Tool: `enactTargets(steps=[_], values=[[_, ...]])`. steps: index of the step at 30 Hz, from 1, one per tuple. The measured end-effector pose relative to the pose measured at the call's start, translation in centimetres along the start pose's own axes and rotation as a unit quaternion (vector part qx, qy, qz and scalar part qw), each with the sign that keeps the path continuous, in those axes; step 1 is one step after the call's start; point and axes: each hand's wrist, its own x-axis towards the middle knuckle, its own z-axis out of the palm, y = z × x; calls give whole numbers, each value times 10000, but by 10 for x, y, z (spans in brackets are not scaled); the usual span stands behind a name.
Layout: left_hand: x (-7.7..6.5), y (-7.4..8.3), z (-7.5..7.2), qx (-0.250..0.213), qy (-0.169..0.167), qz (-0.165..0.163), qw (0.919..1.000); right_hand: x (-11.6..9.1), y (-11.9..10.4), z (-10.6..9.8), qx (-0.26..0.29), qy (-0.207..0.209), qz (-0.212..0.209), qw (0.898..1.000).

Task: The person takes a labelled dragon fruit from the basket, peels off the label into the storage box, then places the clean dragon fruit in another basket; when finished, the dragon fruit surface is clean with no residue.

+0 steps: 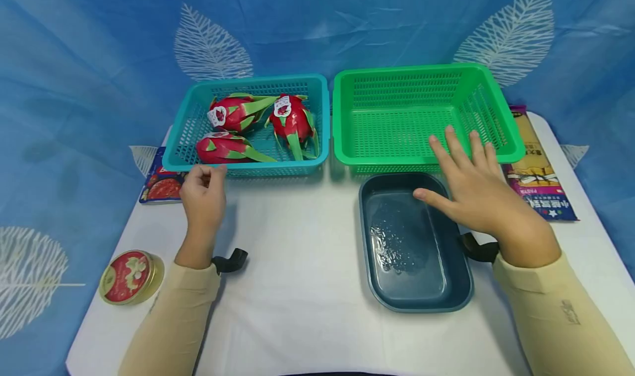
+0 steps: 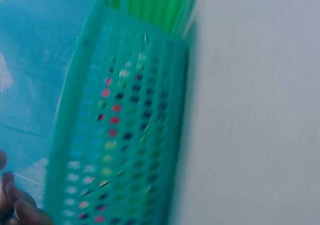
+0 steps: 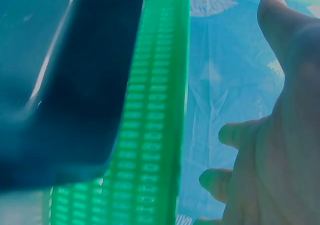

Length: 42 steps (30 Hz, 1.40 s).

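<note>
My left hand [image 1: 203, 197] is at the front rim of a teal basket [image 1: 248, 171], fingers loosely curled with a gap by the thumb; I see nothing in it. In the left wrist view its fingers [image 2: 27, 212] show beside the top rim; contact is unclear. Three red dragon fruits with green scales lie in that basket: one at the back left [image 1: 237, 114], one at the right [image 1: 292, 122], one at the front [image 1: 223, 147]. My right hand [image 1: 476, 191] spreads its fingers above a dark blue tray [image 1: 412, 277] and the front of a green basket [image 1: 397, 128], holding nothing.
A round tin with a red lid [image 1: 126, 277] stands at the table's left edge. A blue packet [image 1: 163, 186] lies partly beneath the teal basket. A pasta packet [image 1: 538, 172] lies right of the green basket. Blue leaf-patterned cloth [image 1: 372, 23] hangs behind the white table [image 1: 297, 266].
</note>
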Motion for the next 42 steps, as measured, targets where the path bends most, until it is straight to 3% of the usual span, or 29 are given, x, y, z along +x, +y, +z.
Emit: enactTargets(steps=[2,4,7,9,13,16,18,20,22,27,34,39,42], values=[[-1,-6,6,-669,72,-859,9940,5,-4,-1,34,17,-119,9999],[-2,-11,13,-1344,135,-1587,9780,11,-9,-2,87,32,-303,9995],[-3,-21,21,-2252,180,-2130,9506,22,-17,-5,161,16,-663,9977],[-2,-27,26,-2929,134,-2179,9309,30,-22,-7,219,-20,-932,9954],[2,-36,30,-4247,-2,-1926,8846,51,-38,-8,247,4,-1525,9880],[6,-41,32,-4935,76,-1784,8512,73,-57,-6,188,177,-2024,9790],[8,-44,33,-5186,214,-1766,8363,89,-72,-5,153,233,-2265,9736],[8,-46,35,-5335,317,-1763,8266,104,-87,-3,127,163,-2418,9701],[7,-48,37,-5416,343,-1746,8215,118,-99,-2,100,55,-2509,9679],[3,-51,43,-5502,239,-1575,8197,150,-128,0,209,-201,-2592,9654],[2,-54,41,-5628,309,-1461,8130,199,-176,12,822,-550,-2768,9558],[1,-54,39,-5592,406,-1441,8154,229,-206,24,1212,-652,-2681,9535],[0,-53,38,-5516,461,-1458,8200,243,-222,31,1226,-757,-2456,9586]])
